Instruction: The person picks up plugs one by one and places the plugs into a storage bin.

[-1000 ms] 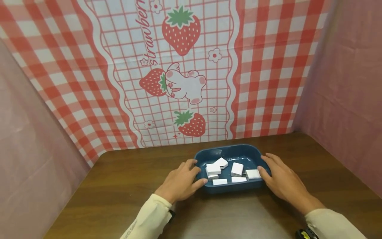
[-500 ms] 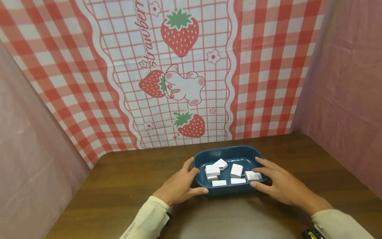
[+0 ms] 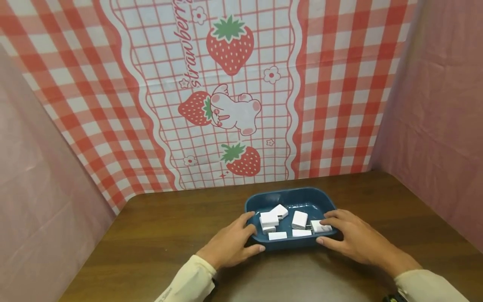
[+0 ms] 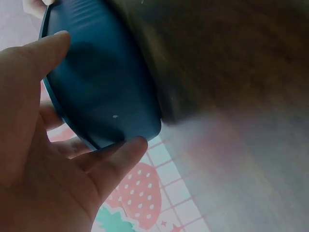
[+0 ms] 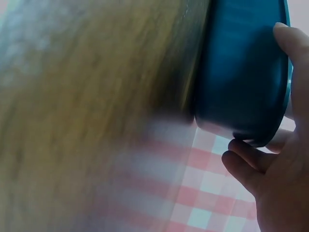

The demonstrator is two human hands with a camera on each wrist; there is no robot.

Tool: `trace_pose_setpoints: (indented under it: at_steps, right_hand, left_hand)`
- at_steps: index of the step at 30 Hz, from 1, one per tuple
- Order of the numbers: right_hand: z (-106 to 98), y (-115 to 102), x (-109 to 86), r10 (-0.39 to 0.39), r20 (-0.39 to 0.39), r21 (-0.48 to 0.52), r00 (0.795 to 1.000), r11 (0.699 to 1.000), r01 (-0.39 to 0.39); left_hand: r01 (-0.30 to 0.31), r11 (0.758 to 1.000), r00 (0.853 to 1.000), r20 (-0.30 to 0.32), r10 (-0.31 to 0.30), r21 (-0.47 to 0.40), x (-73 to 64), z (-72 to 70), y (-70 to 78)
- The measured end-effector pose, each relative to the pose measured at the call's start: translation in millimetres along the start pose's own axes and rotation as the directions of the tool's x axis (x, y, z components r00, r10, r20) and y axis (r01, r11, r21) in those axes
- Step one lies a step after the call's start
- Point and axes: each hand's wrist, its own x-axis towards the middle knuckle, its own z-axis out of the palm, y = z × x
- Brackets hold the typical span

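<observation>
A dark blue plastic basin [image 3: 290, 245] stands on the wooden table, holding several white plug-in chargers [image 3: 299, 219]. My left hand [image 3: 231, 243] grips its left end, the fingers over the rim. In the left wrist view the thumb [image 4: 60, 46] lies against the basin's outer long wall [image 4: 106, 87], and one finger touches the end's outside. At the right end my right hand [image 3: 354, 235] grips the rim, its fingertips above a charger with metal prongs [image 3: 320, 226]. The right wrist view has the thumb [image 5: 288, 36] on the outer wall.
Brown wooden tabletop [image 3: 166, 235] surrounds the basin on all sides. Behind it hangs a red-and-white checked cloth [image 3: 339, 105] with printed strawberries. Pink curtains [image 3: 441, 126] close off the left and right sides.
Both thumbs have shifted from the rim to the basin's front outer wall. The right fingers have moved from outside the right end to over its rim. The chargers lie as before.
</observation>
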Motion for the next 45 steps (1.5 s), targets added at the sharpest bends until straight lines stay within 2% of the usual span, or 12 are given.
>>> trace_pose_setpoints:
  at_steps: [9, 19, 26, 32, 41, 45]
  right_hand:
    - [0, 3, -6.8, -0.065, -0.028, -0.060, 0.997, 0.996, 0.063]
    - [-15, 3, -12.1, -0.019, 0.043, -0.061, 0.999, 0.998, 0.022]
    - [-23, 12, -25.0, 0.030, 0.062, -0.052, 0.998, 0.998, -0.027]
    - [-30, 21, -34.8, 0.063, 0.066, -0.047, 0.996, 0.997, -0.060]
    - [-38, 39, -48.7, 0.107, 0.067, -0.053, 0.992, 0.993, -0.103]
    - [-38, 47, -57.4, 0.108, 0.035, -0.058, 0.994, 0.993, -0.106]
  left_hand:
    - [-0.030, 0.999, 0.999, -0.031, 0.029, -0.027, -6.3, 6.6, 10.3]
    - [-0.028, 1.000, 1.000, -0.008, 0.028, -0.006, -6.4, 7.5, 22.0]
    - [-0.120, 0.991, 0.992, -0.026, 0.121, 0.059, 3.0, 11.0, 31.5]
    - [-0.167, 0.981, 0.985, -0.036, 0.171, 0.102, 12.4, 15.8, 40.2]
    - [-0.209, 0.967, 0.976, -0.031, 0.216, 0.146, 28.4, 19.2, 54.8]
    - [-0.214, 0.962, 0.976, -0.008, 0.219, 0.169, 38.3, 22.0, 60.1]
